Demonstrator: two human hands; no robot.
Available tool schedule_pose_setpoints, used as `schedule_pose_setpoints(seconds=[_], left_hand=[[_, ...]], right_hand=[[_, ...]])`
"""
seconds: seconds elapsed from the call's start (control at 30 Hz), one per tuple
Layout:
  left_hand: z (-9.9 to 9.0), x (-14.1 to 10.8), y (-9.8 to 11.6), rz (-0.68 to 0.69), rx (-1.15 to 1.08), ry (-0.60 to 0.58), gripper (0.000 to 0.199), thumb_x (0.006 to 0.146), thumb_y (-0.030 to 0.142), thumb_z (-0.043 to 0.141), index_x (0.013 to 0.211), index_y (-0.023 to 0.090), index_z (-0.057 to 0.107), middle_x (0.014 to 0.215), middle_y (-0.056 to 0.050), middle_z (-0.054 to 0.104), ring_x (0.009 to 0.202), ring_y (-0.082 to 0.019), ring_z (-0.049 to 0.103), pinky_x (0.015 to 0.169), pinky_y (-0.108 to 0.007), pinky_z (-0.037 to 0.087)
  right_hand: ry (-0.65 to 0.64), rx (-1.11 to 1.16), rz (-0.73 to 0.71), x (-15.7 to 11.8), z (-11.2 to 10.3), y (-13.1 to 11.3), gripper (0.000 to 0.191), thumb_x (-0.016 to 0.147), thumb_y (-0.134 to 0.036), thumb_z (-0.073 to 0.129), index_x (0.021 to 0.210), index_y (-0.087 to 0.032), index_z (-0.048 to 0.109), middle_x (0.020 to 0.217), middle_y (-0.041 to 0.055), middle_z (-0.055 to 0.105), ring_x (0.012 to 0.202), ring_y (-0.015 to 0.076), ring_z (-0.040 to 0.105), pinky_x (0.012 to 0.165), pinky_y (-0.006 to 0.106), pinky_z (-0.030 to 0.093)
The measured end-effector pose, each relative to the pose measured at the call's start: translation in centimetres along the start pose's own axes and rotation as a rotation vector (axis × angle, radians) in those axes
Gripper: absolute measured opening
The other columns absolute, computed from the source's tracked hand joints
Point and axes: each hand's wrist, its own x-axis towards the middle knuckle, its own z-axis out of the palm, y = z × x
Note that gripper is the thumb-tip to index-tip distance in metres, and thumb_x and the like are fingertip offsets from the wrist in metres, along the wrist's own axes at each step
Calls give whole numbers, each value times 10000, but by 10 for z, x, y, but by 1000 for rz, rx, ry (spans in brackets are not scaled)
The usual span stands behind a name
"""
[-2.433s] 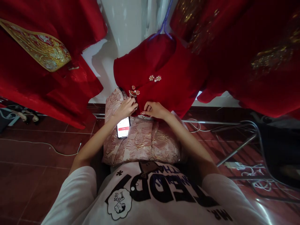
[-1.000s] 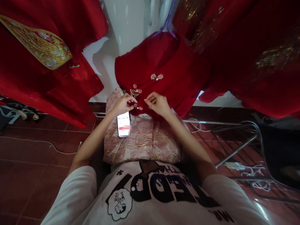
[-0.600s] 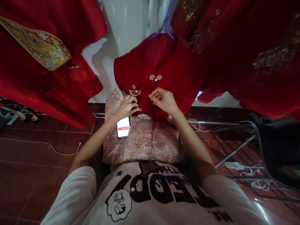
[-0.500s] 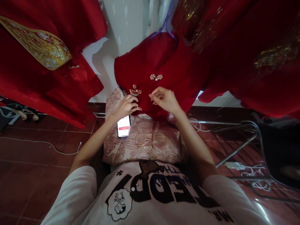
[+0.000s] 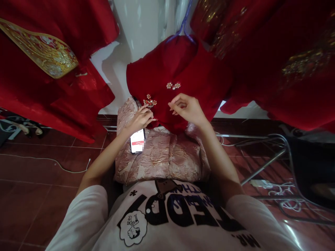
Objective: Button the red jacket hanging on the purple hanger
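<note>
The red garment's [image 5: 183, 66] lower edge is pinched by the left hand [image 5: 141, 118] (below a beaded clasp [image 5: 150, 101]); the right hand [image 5: 187, 108] is held loosely curled, empty.

Dark red tiled floor [image 5: 39, 195]

A white cable [image 5: 52, 162] snakes across the tiles at left (more white cables [image 5: 277, 190] lie tangled at right), beside the metal legs of a chair [image 5: 264, 164].

The floor [image 5: 39, 181] is made of dark red tiles, and a thin white cable [image 5: 52, 163] lies across it. The wall [image 5: 141, 24] behind is white and bright. Big red cloths [image 5: 52, 90] hang on the left, and more [image 5: 274, 62] on the right. A metal chair frame [image 5: 269, 160] stands at the right, with tangled wires [image 5: 277, 190] under it.
</note>
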Motion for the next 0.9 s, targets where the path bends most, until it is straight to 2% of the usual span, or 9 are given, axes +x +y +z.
schedule_pose_setpoints(seconds=[0.23,0.3,0.37,0.47,0.53,0.6,0.7,0.77,0.9], left_hand=[[9,-1,-4,-75,-17,124,185,1024,209,603,842,198,640,886,-11,674,890,-191,675,1284,-579,301],[11,3,-4,-152,-42,177,178,995,263,680,833,200,644,869,-11,702,885,-200,677,1279,-586,282],[13,9,-5,-290,-118,255,183,963,334,739,878,198,653,905,-34,729,933,-220,680,1227,-559,358],[18,23,-9,-549,-414,392,249,1039,404,614,941,181,665,997,-93,747,986,-222,694,1047,-431,518],[21,32,-11,-690,-696,460,331,1062,461,558,935,180,680,1039,-108,751,984,-211,712,962,-369,547],[22,40,-10,-770,-977,510,340,998,520,658,949,187,700,1101,-108,750,1015,-218,723,929,-342,555],[22,48,-4,-810,-1300,544,306,884,466,813,955,188,710,1127,-95,750,1080,-232,719,919,-320,568],[21,52,3,-838,-1398,551,249,878,393,828,912,181,703,1079,-86,764,1110,-240,713,937,-324,574],[20,56,12,-879,-1409,598,138,882,255,797,850,173,691,1053,-75,776,1165,-240,699,990,-333,567]], right_hand=[[1,0,6,0,0,2,526,809,-705,717,853,-192,604,765,29,698,631,123,670,591,269,561],[-7,-2,0,0,0,3,519,820,-697,712,859,-190,607,773,35,698,642,127,671,605,276,565],[-12,-2,-4,0,-1,4,507,831,-682,709,860,-187,607,769,38,694,634,124,662,607,278,560],[-19,11,-11,0,-1,3,500,830,-669,716,851,-181,608,761,39,692,611,114,647,594,271,545],[-22,22,-11,0,-1,2,507,819,-676,723,844,-182,609,758,38,693,604,110,643,591,269,540],[-22,29,-4,0,-1,2,519,800,-688,736,833,-186,606,748,34,691,597,112,640,587,272,539],[-23,39,4,0,0,1,518,779,-683,762,821,-191,608,734,28,689,591,116,637,587,283,540],[-26,46,7,0,0,1,504,776,-668,773,819,-192,612,733,25,691,588,115,636,589,286,538],[-31,47,8,0,1,0,496,768,-660,783,806,-195,613,738,21,695,593,112,635,587,283,533]])
